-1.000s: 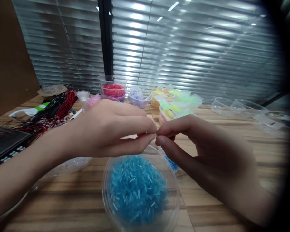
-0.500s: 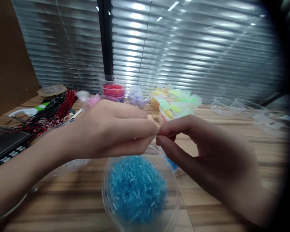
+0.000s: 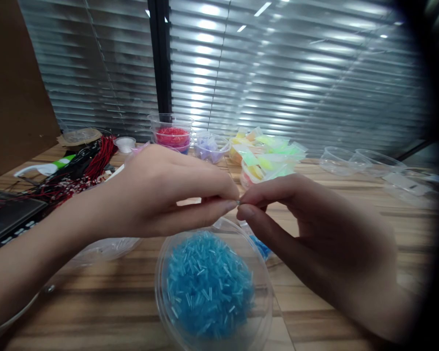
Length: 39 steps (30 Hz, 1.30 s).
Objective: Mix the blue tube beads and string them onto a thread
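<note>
Above a round clear plastic tub (image 3: 266, 297), the fingertips of both my hands meet. My left hand (image 3: 161, 190) is closed in a pinch, thumb against forefinger. My right hand (image 3: 314, 234) pinches from the other side, its tips touching or nearly touching the left ones. A tiny pale speck shows between the two pinches, too small to name. Inside the tub lies a heap of short blue translucent tube pieces (image 3: 210, 287). A small bag with darker blue contents (image 3: 260, 246) lies behind the tub, partly hidden by my right hand.
Behind stand clear cups with red pieces (image 3: 172, 136) and purple packets (image 3: 209, 147), and a tub of yellow-green packets (image 3: 265, 158). Red and black wires (image 3: 104, 156) and a dark scale-like device (image 3: 10, 212) lie left. Clear cups (image 3: 336, 162) stand right, before window blinds (image 3: 296, 73).
My left hand's thumb and fingers have shifted, so a gap now shows between them. A tiny pale speck has come into view between the fingertips. My right hand stays nearly still.
</note>
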Each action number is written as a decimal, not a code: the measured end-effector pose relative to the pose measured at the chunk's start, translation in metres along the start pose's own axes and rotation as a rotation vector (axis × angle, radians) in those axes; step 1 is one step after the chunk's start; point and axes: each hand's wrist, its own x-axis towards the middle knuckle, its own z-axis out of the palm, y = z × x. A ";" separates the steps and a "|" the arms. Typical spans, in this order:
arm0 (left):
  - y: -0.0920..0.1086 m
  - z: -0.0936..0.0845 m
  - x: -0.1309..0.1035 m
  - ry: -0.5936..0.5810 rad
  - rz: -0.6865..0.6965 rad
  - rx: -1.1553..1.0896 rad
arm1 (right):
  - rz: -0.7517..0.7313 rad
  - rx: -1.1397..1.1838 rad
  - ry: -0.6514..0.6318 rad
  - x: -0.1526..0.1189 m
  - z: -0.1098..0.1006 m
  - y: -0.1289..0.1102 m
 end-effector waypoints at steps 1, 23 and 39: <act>0.000 0.000 0.000 -0.003 0.000 -0.007 | -0.005 -0.006 0.005 0.000 0.000 0.000; -0.003 0.003 -0.005 0.033 0.080 0.113 | -0.072 -0.051 0.074 0.001 0.006 0.004; 0.002 0.004 -0.004 0.022 0.076 0.165 | -0.066 0.012 0.052 0.000 0.003 0.003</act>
